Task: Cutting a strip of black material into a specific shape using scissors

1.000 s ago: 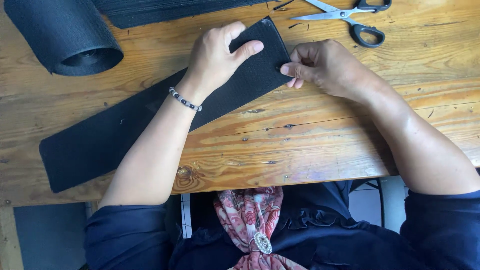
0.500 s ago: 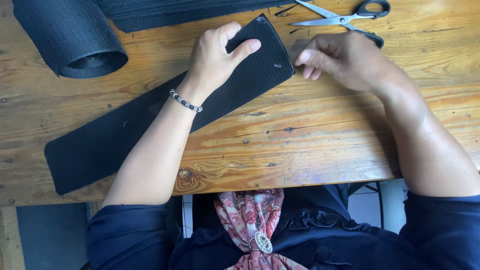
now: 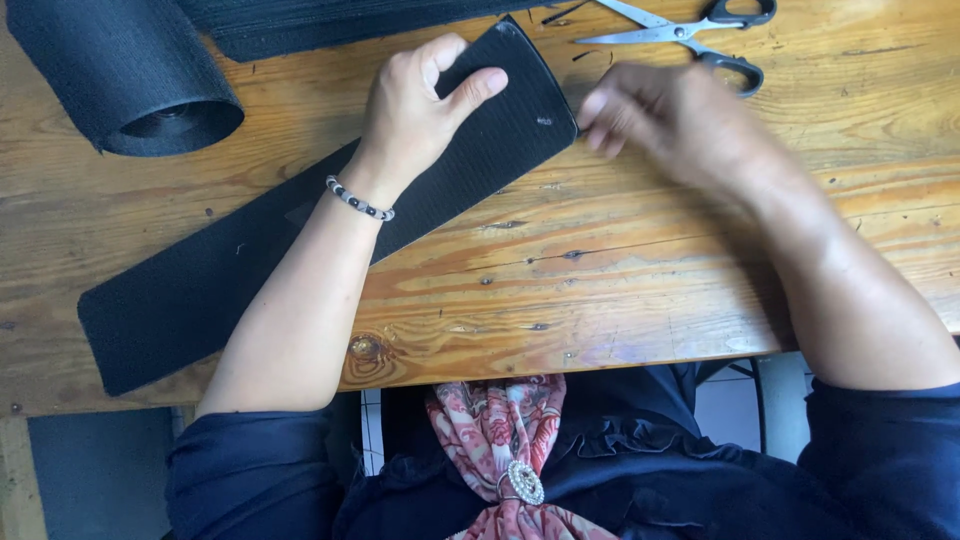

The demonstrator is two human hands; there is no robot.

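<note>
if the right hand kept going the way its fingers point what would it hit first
Its blurred fingers point left, so the right hand would probably meet the rounded end of the black strip, which the left hand presses to the wooden table. Height above it is unclear.

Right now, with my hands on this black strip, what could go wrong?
The scissors lie with blades parted just beyond your blurred, moving right hand; a careless reach might nick a finger. Only the left hand pins the black strip, so it could shift. The strip's far end sits near the wooden table edge and might slide off.
</note>
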